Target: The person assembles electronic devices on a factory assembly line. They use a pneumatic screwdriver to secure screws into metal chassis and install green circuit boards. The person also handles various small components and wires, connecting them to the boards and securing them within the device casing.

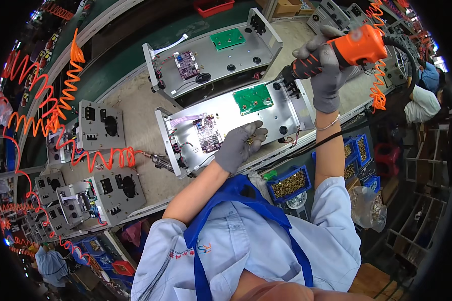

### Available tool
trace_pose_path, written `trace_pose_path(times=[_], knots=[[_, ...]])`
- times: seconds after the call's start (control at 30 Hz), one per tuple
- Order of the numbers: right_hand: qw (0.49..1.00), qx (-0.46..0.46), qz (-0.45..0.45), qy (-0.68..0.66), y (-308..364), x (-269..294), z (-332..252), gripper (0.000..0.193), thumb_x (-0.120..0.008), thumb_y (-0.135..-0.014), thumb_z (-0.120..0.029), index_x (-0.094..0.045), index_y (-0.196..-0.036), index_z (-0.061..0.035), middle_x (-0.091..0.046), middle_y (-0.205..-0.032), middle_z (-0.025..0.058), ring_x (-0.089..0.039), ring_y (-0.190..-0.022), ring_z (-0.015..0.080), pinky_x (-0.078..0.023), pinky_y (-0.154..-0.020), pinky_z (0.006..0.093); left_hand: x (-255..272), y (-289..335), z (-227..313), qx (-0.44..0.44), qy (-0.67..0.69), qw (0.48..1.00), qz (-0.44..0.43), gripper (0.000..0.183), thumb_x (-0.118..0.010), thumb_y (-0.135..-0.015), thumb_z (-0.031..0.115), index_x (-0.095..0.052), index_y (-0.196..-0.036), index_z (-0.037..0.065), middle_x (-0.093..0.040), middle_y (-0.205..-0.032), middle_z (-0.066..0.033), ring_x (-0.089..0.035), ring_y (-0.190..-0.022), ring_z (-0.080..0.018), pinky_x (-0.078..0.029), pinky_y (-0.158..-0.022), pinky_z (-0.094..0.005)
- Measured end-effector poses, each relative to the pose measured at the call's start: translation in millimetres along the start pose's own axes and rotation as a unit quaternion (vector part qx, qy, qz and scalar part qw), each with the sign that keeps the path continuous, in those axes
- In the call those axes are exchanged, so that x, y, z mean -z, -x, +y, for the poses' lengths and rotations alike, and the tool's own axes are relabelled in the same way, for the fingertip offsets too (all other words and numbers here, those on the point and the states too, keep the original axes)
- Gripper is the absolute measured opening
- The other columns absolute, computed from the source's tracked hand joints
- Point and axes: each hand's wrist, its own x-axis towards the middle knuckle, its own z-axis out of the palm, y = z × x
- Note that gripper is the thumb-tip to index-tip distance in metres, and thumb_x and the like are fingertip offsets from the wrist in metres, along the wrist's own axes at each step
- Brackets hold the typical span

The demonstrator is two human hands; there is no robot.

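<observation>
the right hand (329,75), in a matte grey glove, grips an orange, black-ribbed power screwdriver (359,47), nose at the right end of the near flat sheet-metal chassis (278,114); the gloved left hand (237,146) curls round brass-coloured screws (251,140) above that chassis.

The bench (141,118) lies in fairly bright, even light, with pale glare on the nearer metal chassis (226,116); the shelving (427,162) at right sinks into dimness. Straight edges bow toward the black rim, where small bright spots burn out and distant detail softens
</observation>
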Motion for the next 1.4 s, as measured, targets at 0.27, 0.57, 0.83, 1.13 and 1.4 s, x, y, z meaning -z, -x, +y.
trace_pose_path(times=[0.27, 0.57, 0.83, 1.13, 1.4], knots=[[1.0, -0.012, -0.011, 0.0, -5, -4, 8, 0.036, -0.053, -0.079, -0.011, -0.047, -0.111, 0.0043, -0.056, -0.075, 0.0109, -0.06, -0.062, 0.0204, -0.055, -0.06, 0.0407, 8, -4, 3, 0.017, -0.037, 0.999, -0.013, 0.049, -0.054, -0.091, 0.029, -0.044, -0.124, -0.006, -0.058, -0.1, -0.0132, -0.057, -0.081, -0.0153, -0.05, -0.065, -0.0227], [0.998, -0.062, -0.03, 0.011, -22, -21, 21, 0.026, -0.055, -0.081, -0.011, -0.052, -0.104, 0.0011, -0.057, -0.073, 0.0103, -0.06, -0.059, 0.0195, -0.054, -0.056, 0.0344, -13, 6, 8, -0.007, -0.097, 0.995, 0.021, 0.047, -0.05, -0.094, 0.026, -0.04, -0.126, -0.007, -0.058, -0.103, -0.0143, -0.057, -0.085, -0.0157, -0.048, -0.066, -0.0214], [0.995, -0.091, -0.047, -0.001, -33, -15, 37, 0.03, -0.054, -0.084, -0.014, -0.051, -0.11, 0.001, -0.058, -0.074, 0.0088, -0.061, -0.06, 0.0186, -0.055, -0.055, 0.0345, -3, 3, 10, -0.034, -0.077, 0.996, -0.004, 0.043, -0.055, -0.092, 0.027, -0.048, -0.119, -0.006, -0.058, -0.09, -0.0075, -0.055, -0.074, -0.0118, -0.047, -0.062, -0.0205], [0.944, 0.038, -0.105, -0.31, -30, -18, -45, 0.052, -0.053, -0.077, -0.033, -0.045, -0.116, -0.0004, -0.053, -0.081, 0.0084, -0.054, -0.064, 0.02, -0.05, -0.061, 0.0375, -54, 60, 77, -0.101, -0.051, 0.994, 0.009, 0.044, -0.063, -0.085, 0.037, -0.056, -0.106, -0.001, -0.058, -0.084, -0.004, -0.053, -0.067, -0.0068, -0.041, -0.052, -0.0169], [0.895, 0.068, -0.118, -0.424, -14, -41, -110, 0.054, -0.06, -0.074, -0.037, -0.052, -0.114, -0.0009, -0.035, -0.068, -0.0007, -0.037, -0.054, 0.0109, -0.035, -0.056, 0.0293, -52, 64, 133, -0.182, 0.079, 0.978, 0.068, 0.019, -0.058, -0.09, 0.017, -0.055, -0.1, 0.002, -0.055, -0.085, -0.0062, -0.052, -0.069, -0.0116, -0.046, -0.053, -0.0189]])
